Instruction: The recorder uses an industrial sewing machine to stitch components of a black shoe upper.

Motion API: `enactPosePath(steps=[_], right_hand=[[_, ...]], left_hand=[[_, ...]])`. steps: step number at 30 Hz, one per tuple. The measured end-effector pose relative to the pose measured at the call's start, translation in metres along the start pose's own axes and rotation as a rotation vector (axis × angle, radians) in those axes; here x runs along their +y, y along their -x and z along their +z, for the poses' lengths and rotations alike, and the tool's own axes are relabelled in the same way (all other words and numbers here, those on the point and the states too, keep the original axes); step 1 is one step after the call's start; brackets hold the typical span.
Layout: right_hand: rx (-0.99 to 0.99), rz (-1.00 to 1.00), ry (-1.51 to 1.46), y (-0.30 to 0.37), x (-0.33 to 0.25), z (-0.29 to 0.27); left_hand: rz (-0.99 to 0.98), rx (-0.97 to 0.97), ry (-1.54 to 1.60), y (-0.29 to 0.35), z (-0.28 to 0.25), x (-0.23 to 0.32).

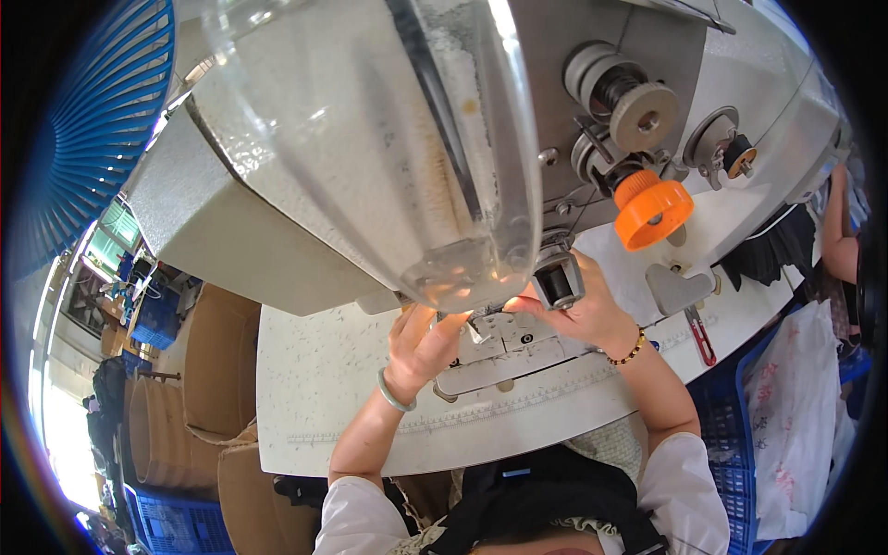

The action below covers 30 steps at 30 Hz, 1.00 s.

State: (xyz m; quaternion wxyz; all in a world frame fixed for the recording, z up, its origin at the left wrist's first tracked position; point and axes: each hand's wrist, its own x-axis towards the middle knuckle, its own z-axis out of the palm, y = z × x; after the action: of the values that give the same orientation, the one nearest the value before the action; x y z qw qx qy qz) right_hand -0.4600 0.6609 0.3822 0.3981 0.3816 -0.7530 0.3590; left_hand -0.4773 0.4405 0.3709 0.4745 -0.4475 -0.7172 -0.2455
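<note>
A sewing machine [296, 185] fills the upper middle, with a clear plastic guard [444, 264] over its needle area. My left hand [423, 350], a pale green bangle at its wrist, is closed in a pinch just left of the presser foot [478, 330]. From the other side, my right hand [597, 314] reaches in with thumb and fingers drawn together, wearing a beaded bracelet. The guard and machine parts cover the fingertips, so whatever they hold cannot be made out. Above the right hand is an orange tension knob [653, 209].
Red-handled thread snips [700, 335] lie right on the white table [361, 435], beyond a printed ruler. Black fabric [775, 245] sits at the far right. A blue basket [726, 444] with a white plastic bag [786, 416], cardboard boxes [220, 361] and a blue fan [102, 129] surround the table.
</note>
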Motion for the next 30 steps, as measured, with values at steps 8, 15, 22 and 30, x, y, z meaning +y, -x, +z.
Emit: enactPosePath(steps=[8,15,22,30], right_hand=[[0.040,-0.023,0.128,-0.004,-0.001,0.003],[0.027,-0.017,0.053,-0.004,-0.004,0.002],[0.028,0.105,-0.040,-0.003,-0.007,0.007],[0.052,0.251,-0.127,-0.005,-0.010,0.009]], left_hand=[[-0.058,-0.038,-0.003,0.001,-0.001,-0.002],[-0.026,-0.042,-0.044,0.004,-0.001,-0.007],[-0.030,0.016,-0.019,0.005,0.005,-0.010],[-0.140,0.115,0.029,0.007,0.012,-0.015]])
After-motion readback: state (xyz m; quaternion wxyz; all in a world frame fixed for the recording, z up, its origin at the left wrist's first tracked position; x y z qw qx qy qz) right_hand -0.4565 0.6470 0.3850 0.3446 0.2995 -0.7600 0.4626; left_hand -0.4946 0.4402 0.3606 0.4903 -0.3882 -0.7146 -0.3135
